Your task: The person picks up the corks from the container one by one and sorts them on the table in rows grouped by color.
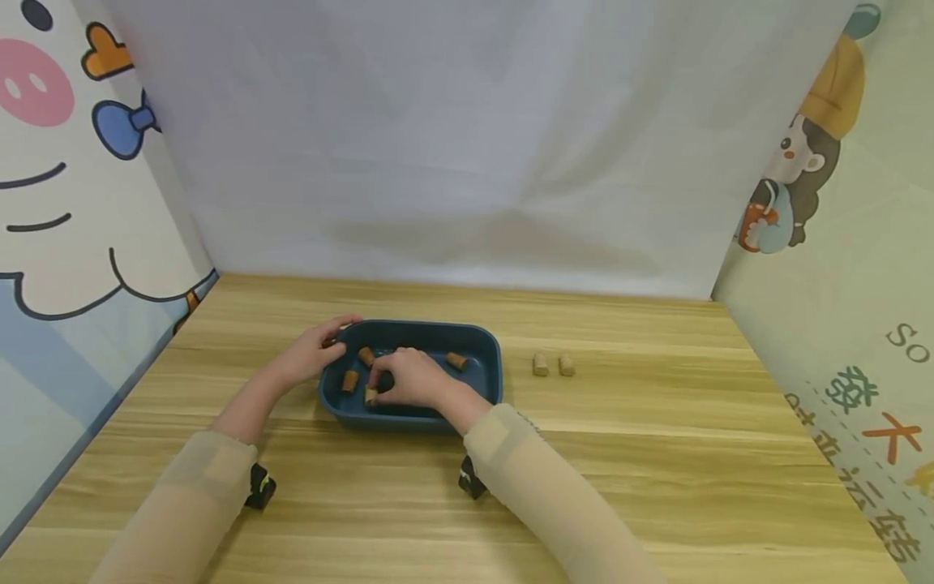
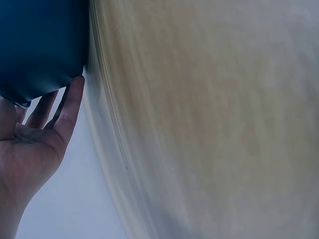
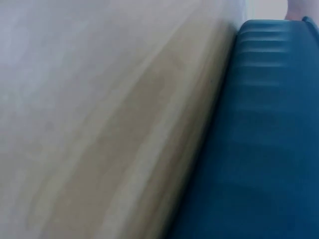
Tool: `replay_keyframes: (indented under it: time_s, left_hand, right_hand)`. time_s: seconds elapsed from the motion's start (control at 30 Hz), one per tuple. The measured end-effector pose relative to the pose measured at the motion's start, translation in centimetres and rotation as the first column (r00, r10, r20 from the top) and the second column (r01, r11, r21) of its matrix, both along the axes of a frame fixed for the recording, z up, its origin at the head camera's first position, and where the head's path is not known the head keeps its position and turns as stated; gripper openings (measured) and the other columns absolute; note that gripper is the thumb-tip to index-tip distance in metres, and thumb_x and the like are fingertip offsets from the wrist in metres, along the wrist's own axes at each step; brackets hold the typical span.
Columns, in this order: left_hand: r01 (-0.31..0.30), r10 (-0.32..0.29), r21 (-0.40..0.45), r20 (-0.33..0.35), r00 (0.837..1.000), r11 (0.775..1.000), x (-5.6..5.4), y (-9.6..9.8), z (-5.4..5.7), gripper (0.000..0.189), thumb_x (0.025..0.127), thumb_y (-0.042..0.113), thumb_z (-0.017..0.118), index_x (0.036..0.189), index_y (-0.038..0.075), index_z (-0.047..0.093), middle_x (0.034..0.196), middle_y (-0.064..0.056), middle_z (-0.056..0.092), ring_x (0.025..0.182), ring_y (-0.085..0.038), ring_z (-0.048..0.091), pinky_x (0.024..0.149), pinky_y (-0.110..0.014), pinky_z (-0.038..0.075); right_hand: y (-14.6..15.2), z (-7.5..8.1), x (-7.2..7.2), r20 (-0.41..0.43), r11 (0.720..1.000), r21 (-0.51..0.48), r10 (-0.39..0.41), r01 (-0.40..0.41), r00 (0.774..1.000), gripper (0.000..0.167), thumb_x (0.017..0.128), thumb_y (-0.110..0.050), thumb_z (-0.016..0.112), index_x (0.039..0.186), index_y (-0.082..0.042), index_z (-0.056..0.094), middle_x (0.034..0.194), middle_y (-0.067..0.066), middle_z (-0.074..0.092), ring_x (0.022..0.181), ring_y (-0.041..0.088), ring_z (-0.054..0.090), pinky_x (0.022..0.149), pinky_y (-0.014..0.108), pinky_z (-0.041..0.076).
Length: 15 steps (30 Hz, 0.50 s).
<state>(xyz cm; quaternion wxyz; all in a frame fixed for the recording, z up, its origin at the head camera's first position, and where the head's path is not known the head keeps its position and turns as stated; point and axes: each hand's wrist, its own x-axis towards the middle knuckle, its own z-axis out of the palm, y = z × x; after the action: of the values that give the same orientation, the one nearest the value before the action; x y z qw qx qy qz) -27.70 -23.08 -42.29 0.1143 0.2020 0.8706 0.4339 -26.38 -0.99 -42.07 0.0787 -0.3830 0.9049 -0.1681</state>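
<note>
A dark blue rectangular basin [image 1: 430, 422] stands on the table, with tapered cork stoppers inside it. My left hand [image 1: 310, 354] holds the basin's left end, thumb over the rim; in the left wrist view its fingers [image 2: 70, 109] lie against the outer wall. Reaching over the near side, my right hand [image 1: 412, 378] pinches a cork stopper [image 1: 370, 396] between thumb and fingertips, low inside the basin. Near it lie a cork [image 1: 350, 381] and another cork [image 1: 366, 356]; a further cork [image 1: 456, 361] is towards the right end. The right wrist view shows the basin's outer wall [image 3: 264, 139], with the right hand out of sight.
To the right of the basin, two paler corks [image 1: 540, 364] stand side by side on the wooden table [image 1: 657, 454]. A white curtain [image 1: 467, 146] hangs behind the table, and printed cartoon panels [image 1: 832, 268] flank it.
</note>
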Motion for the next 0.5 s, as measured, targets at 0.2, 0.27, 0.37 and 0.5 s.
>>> replay_keyframes:
  time_s: [0.2, 0.27, 0.37, 0.5]
  left_hand:
    - [-0.003, 0.003, 0.000, 0.007, 1.000, 1.000, -0.1, 0.0, -0.2, 0.049, 0.102, 0.011, 0.039, 0.149, 0.009, 0.026, 0.146, -0.025, 0.034, 0.132, -0.048, 0.032, 0.098, -0.059, 0.036]
    - [-0.005, 0.005, -0.006, 0.006, 1.000, 1.000, -0.1, 0.0, -0.2, 0.049, 0.102, 0.012, 0.039, 0.149, 0.010, 0.026, 0.147, -0.025, 0.034, 0.133, -0.048, 0.031, 0.098, -0.060, 0.036]
    - [-0.007, 0.007, -0.022, -0.005, 1.000, 1.000, -0.2, -0.1, -0.2, 0.049, 0.101, 0.012, 0.039, 0.149, 0.010, 0.027, 0.150, -0.025, 0.028, 0.134, -0.050, 0.026, 0.100, -0.061, 0.033]
    - [-0.012, 0.012, -0.030, -0.001, 1.000, 0.999, -0.2, -0.1, -0.2, 0.050, 0.101, 0.011, 0.039, 0.149, 0.010, 0.027, 0.152, -0.025, 0.022, 0.135, -0.051, 0.022, 0.100, -0.060, 0.032]
  right_hand:
    - [0.8, 0.6, -0.2, 0.028, 0.998, -0.064, 0.031, -0.029, 0.999, 0.028, 0.083, -0.037, 0.072, 0.104, -0.020, 0.069, 0.093, -0.012, 0.068, 0.082, 0.001, 0.061, 0.076, 0.018, 0.048]
    - [1.2, 1.0, -0.2, 0.050, 0.997, -0.073, 0.038, -0.034, 0.998, 0.032, 0.083, -0.037, 0.072, 0.108, -0.018, 0.069, 0.095, -0.011, 0.068, 0.084, 0.003, 0.062, 0.076, 0.018, 0.048]
    - [2.0, 1.6, -0.1, 0.080, 0.996, -0.078, 0.049, -0.042, 0.996, 0.036, 0.084, -0.037, 0.071, 0.112, -0.016, 0.068, 0.099, -0.010, 0.067, 0.087, 0.006, 0.062, 0.074, 0.019, 0.048]
    - [3.3, 2.8, 0.1, 0.086, 0.995, -0.077, 0.068, -0.062, 0.994, 0.039, 0.085, -0.037, 0.070, 0.116, -0.015, 0.067, 0.106, -0.007, 0.066, 0.092, 0.011, 0.062, 0.077, 0.022, 0.049]
